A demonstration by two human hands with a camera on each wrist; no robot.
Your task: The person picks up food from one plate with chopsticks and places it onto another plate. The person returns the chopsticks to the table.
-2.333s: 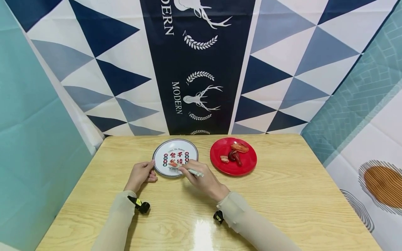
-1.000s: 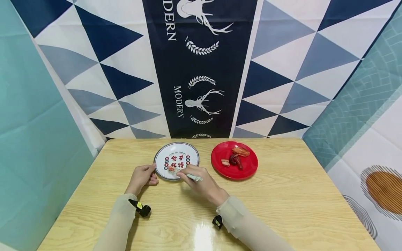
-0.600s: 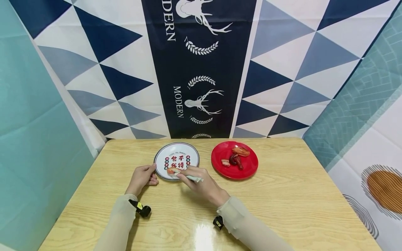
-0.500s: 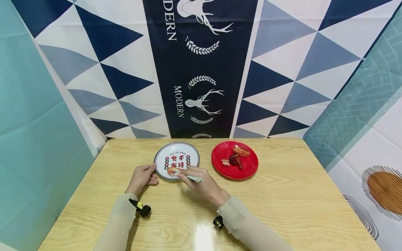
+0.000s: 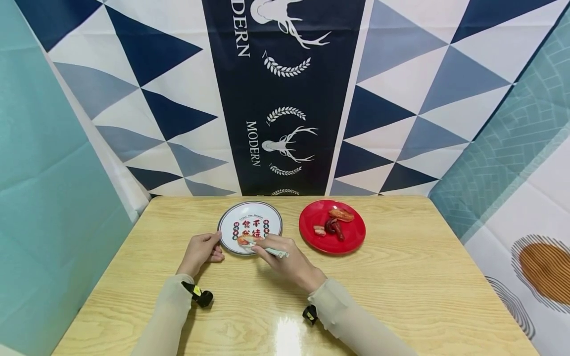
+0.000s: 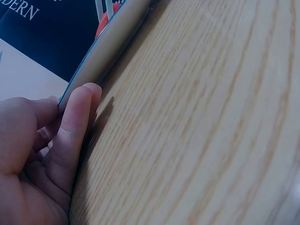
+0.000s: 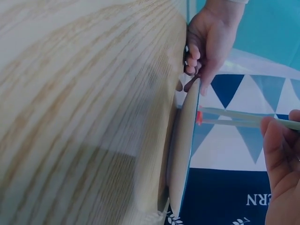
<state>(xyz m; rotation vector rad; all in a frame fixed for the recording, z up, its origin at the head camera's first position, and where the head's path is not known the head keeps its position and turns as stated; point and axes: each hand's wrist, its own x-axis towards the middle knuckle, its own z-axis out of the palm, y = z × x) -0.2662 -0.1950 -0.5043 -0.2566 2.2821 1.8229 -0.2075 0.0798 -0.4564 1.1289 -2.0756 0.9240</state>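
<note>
Chopsticks [image 5: 277, 253] are clamped between the thumb and fingers of the person's right hand [image 5: 289, 258], which reaches in from the lower right, its forearm slanting up and leftward. Their tips meet an orange-red piece of food [image 5: 243, 241] at the near part of a white plate [image 5: 268, 213]; whether the piece is gripped or only touched I cannot tell. Left hand [image 5: 202, 252] pinches the same plate's rim at its left side, thumb at the edge and fingers curled underneath, as the left wrist view shows.

Both arms wear pale sleeves [image 5: 349, 319], and a small black camera [image 5: 203, 297] sits at each wrist. The right hand covers the near right part of the white plate and some of its red lettering.

Just to the right, apart from that plate, lies a red plate [image 5: 313, 215] holding a chicken wing [image 5: 341, 214], a dark red drumstick [image 5: 337, 230] and a small striped chunk of meat [image 5: 319, 231]. Everything rests on a wooden table [image 5: 378, 287], with patterned cloth [image 5: 285, 89] rising behind.
</note>
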